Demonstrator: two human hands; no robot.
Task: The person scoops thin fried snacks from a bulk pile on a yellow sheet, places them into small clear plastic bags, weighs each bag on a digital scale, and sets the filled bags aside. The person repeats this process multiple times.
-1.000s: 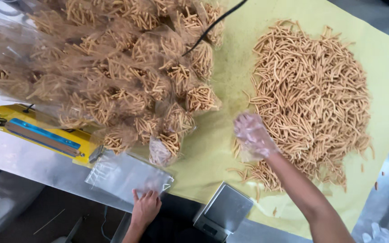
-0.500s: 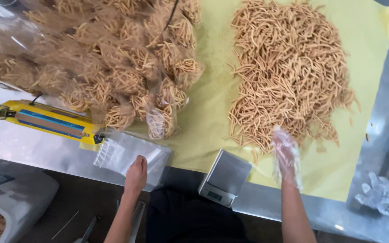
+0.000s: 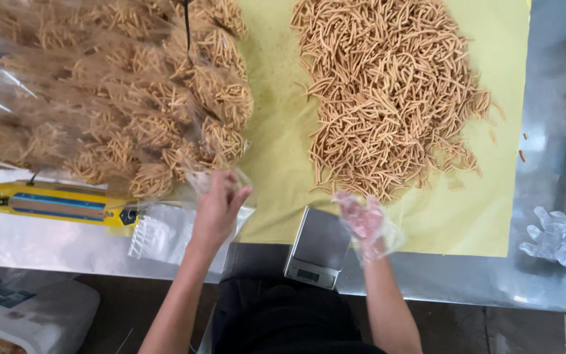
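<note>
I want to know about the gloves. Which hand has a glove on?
The right hand wears a clear plastic glove, beside the scale. The left hand is bare, holding an empty clear bag.

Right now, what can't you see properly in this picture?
- Scale, head view: its display is too small to read.
- Left hand: fingers blurred against a clear bag; whether the grip has closed on it is unclear.
- Filled bags: cut off by the top and left edges, so no count.
- Yellow sealer: its left end runs out of frame.
- Right hand: thin plastic glove blurs the fingers.
</note>
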